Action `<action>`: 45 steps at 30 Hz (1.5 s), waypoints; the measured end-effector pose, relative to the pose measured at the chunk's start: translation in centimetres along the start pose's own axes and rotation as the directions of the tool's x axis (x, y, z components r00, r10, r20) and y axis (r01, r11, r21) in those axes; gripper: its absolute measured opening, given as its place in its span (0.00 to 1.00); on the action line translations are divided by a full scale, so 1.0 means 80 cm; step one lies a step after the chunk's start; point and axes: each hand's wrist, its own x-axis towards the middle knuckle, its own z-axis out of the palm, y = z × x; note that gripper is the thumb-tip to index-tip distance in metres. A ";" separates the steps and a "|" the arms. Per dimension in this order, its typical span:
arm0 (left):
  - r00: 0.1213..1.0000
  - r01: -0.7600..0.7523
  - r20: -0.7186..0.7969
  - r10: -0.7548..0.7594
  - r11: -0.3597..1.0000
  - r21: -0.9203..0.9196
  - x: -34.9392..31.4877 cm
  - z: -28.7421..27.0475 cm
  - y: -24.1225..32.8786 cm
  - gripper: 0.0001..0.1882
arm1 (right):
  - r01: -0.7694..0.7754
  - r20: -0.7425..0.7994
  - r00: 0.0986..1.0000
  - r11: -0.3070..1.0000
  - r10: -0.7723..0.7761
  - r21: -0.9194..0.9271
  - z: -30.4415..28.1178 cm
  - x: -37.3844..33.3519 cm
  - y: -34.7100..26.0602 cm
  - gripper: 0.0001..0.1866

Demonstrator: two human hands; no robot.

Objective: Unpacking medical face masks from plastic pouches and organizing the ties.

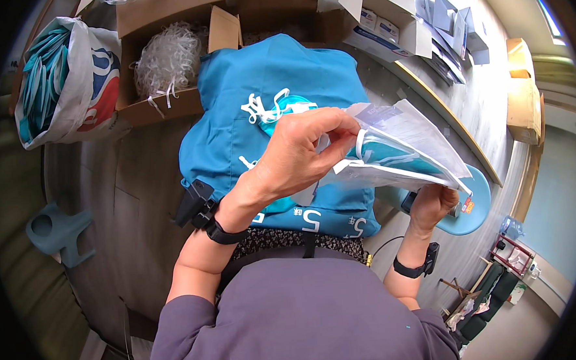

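So right now I've got a stack of clear plastic packets (397,151) held up over my lap, each one with a teal mask inside. The stack's long axis runs from roughly the middle of the view out toward my right and slightly down, with the far corner pointing at the round blue stool (475,206) beside me. It sits nearly flat, with the near edge lifted a bit.

My left hand (300,156) is on top at the near end, thumb and fingers pinched together on the edge of the upper packet, peeling it up from the rest. My right hand (432,205) is underneath the far end, fingers curled up and clamped on the bottom of the stack, holding it.

Under all that there's a teal cloth (244,97) spread across my lap, with 1 loose mask and its white ear loops (261,109) lying on it just past my left fingers. Ahead is a cardboard box (158,69) with a tangle of white straps in it, and off to my left a big woven sack (67,74) stuffed with more teal pieces. A grey-blue plastic stool (56,231) sits on the floor at my left.
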 end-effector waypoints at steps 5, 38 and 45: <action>1.000 0.023 -0.007 -0.024 0.990 -0.136 -0.001 0.009 -0.011 0.11 | -0.025 0.020 0.999 0.998 0.026 -0.053 0.007 -0.004 -0.003 0.13; 0.950 0.303 0.118 -0.289 0.946 -0.119 0.002 0.036 0.000 0.46 | -0.579 0.092 0.745 0.572 0.661 0.581 0.143 0.010 -0.027 0.16; 0.861 0.319 -0.239 -0.449 0.842 -0.434 0.003 0.012 -0.014 0.22 | -0.597 0.256 0.802 0.712 0.540 0.370 0.168 0.003 -0.035 0.14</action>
